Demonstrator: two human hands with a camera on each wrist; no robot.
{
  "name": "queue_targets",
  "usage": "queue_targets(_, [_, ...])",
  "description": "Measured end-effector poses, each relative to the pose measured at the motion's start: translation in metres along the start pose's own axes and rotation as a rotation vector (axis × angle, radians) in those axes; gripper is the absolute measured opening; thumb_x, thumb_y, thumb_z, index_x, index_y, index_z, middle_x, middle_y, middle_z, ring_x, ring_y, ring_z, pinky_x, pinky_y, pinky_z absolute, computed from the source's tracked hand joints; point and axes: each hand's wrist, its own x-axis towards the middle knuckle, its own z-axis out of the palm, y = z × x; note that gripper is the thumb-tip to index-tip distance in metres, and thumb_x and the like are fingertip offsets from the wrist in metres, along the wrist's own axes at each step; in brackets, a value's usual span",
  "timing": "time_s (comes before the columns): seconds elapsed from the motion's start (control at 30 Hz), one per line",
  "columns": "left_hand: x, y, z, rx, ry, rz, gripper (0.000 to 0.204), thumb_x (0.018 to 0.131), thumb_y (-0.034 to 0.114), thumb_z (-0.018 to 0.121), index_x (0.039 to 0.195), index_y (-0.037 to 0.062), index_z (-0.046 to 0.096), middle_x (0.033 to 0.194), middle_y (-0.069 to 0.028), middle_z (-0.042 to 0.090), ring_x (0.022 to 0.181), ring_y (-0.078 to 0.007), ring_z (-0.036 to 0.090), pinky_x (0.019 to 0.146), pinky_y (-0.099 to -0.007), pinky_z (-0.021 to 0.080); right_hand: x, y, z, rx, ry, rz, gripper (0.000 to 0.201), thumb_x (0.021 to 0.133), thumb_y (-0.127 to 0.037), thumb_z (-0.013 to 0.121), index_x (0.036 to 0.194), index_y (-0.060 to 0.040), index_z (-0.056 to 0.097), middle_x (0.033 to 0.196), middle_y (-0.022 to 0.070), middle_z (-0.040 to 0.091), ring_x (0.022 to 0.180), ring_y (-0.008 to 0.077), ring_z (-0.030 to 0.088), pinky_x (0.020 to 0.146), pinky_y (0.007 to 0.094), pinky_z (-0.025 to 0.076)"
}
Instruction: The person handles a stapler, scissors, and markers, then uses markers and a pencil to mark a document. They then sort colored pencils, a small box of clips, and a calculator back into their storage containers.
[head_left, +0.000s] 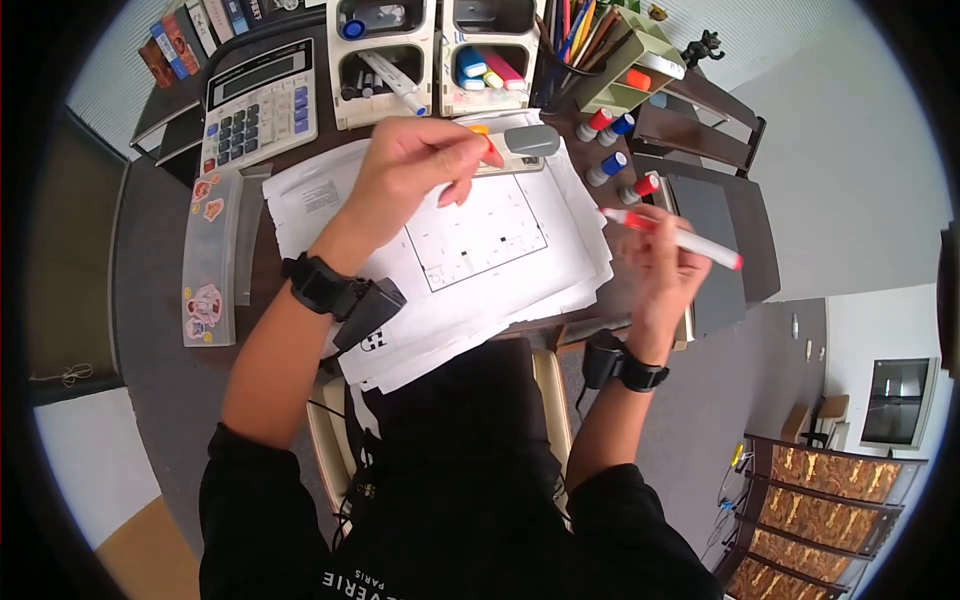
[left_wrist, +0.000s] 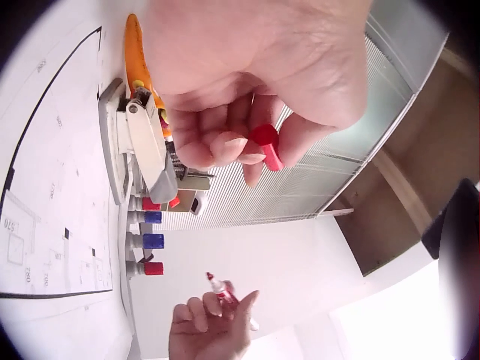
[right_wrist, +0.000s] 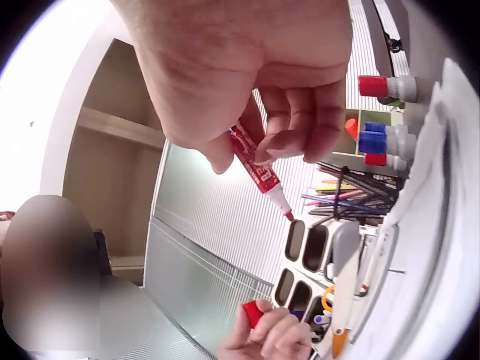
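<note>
My left hand [head_left: 412,172] is raised over the papers and pinches a small red marker cap [left_wrist: 268,147] between thumb and fingers. Off to the right, my right hand [head_left: 665,268] holds an uncapped red marker [head_left: 708,250], its red tip pointing left toward the other hand. The right wrist view shows the marker's red printed barrel and bare nib below the fingers. Beneath the left hand lies a printed floor plan [head_left: 480,240] on a stack of sheets. A grey and white stapler [head_left: 532,143] sits at the plan's far edge, just beyond the left fingertips.
Several small bottles with red and blue caps, one a blue-capped bottle [head_left: 606,169], stand right of the papers. A calculator [head_left: 262,110] and a clear stickered case [head_left: 210,260] lie left. Behind are white organizers [head_left: 384,100] with pens and a pencil holder [head_left: 568,75].
</note>
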Motion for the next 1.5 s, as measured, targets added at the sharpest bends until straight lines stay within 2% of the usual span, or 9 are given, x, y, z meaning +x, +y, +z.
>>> queue_targets(0.07, [-0.001, -0.002, -0.005, -0.050, 0.048, 0.049, 0.030, 0.101, 0.016, 0.056, 0.095, -0.0093, 0.070, 0.059, -0.0021, 0.052, 0.053, -0.0102, 0.047, 0.063, -0.0287, 0.047, -0.005, 0.016, 0.000, 0.001, -0.066, 0.057, 0.023, 0.099, -0.015, 0.063, 0.101, 0.0073, 0.068, 0.078, 0.0090, 0.068, 0.058, 0.0112, 0.058, 0.054, 0.0244, 0.045])
queue_targets(0.2, [-0.001, 0.001, -0.006, -0.158, 0.154, 0.074, 0.032, 0.102, 0.019, 0.056, 0.099, -0.0095, 0.069, 0.060, -0.0030, 0.052, 0.054, -0.0103, 0.046, 0.063, -0.0297, 0.046, -0.003, 0.019, 0.018, 0.018, -0.128, 0.083, 0.019, 0.097, -0.012, 0.066, 0.102, 0.0063, 0.066, 0.079, 0.0091, 0.068, 0.061, 0.0116, 0.060, 0.056, 0.0248, 0.048])
queue_targets(0.43, [-0.002, 0.001, -0.010, -0.242, 0.147, 0.096, 0.035, 0.103, 0.022, 0.054, 0.100, -0.0098, 0.069, 0.064, -0.0034, 0.055, 0.054, -0.0108, 0.044, 0.060, -0.0292, 0.043, 0.005, 0.024, 0.040, -0.020, -0.246, 0.127, 0.019, 0.095, -0.011, 0.070, 0.102, 0.0052, 0.063, 0.087, 0.0101, 0.068, 0.068, 0.0125, 0.064, 0.059, 0.0251, 0.052])
queue_targets(0.73, [-0.002, -0.001, -0.010, -0.214, 0.162, 0.090, 0.037, 0.103, 0.024, 0.054, 0.098, -0.0091, 0.069, 0.061, -0.0032, 0.054, 0.055, -0.0110, 0.046, 0.060, -0.0283, 0.043, 0.016, 0.041, 0.045, 0.043, -0.385, 0.197, 0.019, 0.090, -0.002, 0.073, 0.102, 0.0062, 0.061, 0.086, 0.0099, 0.067, 0.070, 0.0121, 0.065, 0.059, 0.0254, 0.054])
queue_targets(0.97, [0.000, 0.000, -0.010, -0.248, 0.162, 0.091, 0.037, 0.103, 0.024, 0.054, 0.099, -0.0086, 0.070, 0.062, -0.0031, 0.054, 0.056, -0.0111, 0.046, 0.060, -0.0282, 0.042, 0.004, 0.048, 0.042, -0.046, -0.323, 0.205, 0.018, 0.090, -0.003, 0.072, 0.101, 0.0057, 0.061, 0.083, 0.0071, 0.067, 0.068, 0.0099, 0.063, 0.057, 0.0227, 0.051])
queue_targets(1.03, [0.000, 0.001, -0.012, -0.258, 0.183, 0.084, 0.036, 0.103, 0.024, 0.055, 0.100, -0.0088, 0.070, 0.062, -0.0029, 0.053, 0.056, -0.0111, 0.045, 0.060, -0.0281, 0.042, 0.001, 0.051, 0.044, -0.011, -0.300, 0.121, 0.016, 0.091, -0.002, 0.072, 0.101, 0.0052, 0.062, 0.082, 0.0066, 0.067, 0.066, 0.0082, 0.061, 0.056, 0.0213, 0.049])
queue_targets(1.13, [-0.001, -0.001, -0.012, -0.264, 0.136, 0.107, 0.037, 0.103, 0.024, 0.055, 0.101, -0.0094, 0.070, 0.063, -0.0027, 0.053, 0.056, -0.0113, 0.045, 0.059, -0.0281, 0.041, 0.000, 0.050, 0.044, -0.016, -0.301, 0.142, 0.015, 0.090, -0.002, 0.072, 0.101, 0.0042, 0.062, 0.082, 0.0059, 0.066, 0.065, 0.0071, 0.059, 0.056, 0.0211, 0.047])
queue_targets(1.2, [-0.002, 0.000, -0.011, -0.153, 0.126, 0.102, 0.042, 0.105, 0.026, 0.045, 0.107, -0.0109, 0.065, 0.064, -0.0023, 0.047, 0.057, -0.0109, 0.037, 0.064, -0.0306, 0.037, 0.000, 0.051, 0.044, -0.056, -0.308, 0.135, 0.014, 0.090, -0.001, 0.072, 0.100, 0.0041, 0.063, 0.082, 0.0053, 0.066, 0.066, 0.0068, 0.059, 0.056, 0.0210, 0.046])
queue_targets(1.5, [-0.001, 0.001, -0.014, -0.166, 0.104, 0.113, 0.041, 0.106, 0.025, 0.045, 0.109, -0.0104, 0.064, 0.065, -0.0030, 0.047, 0.057, -0.0114, 0.038, 0.065, -0.0310, 0.037, 0.001, 0.051, 0.044, -0.088, -0.326, 0.138, 0.015, 0.089, -0.002, 0.073, 0.099, 0.0044, 0.064, 0.080, 0.0048, 0.065, 0.066, 0.0069, 0.059, 0.056, 0.0209, 0.046])
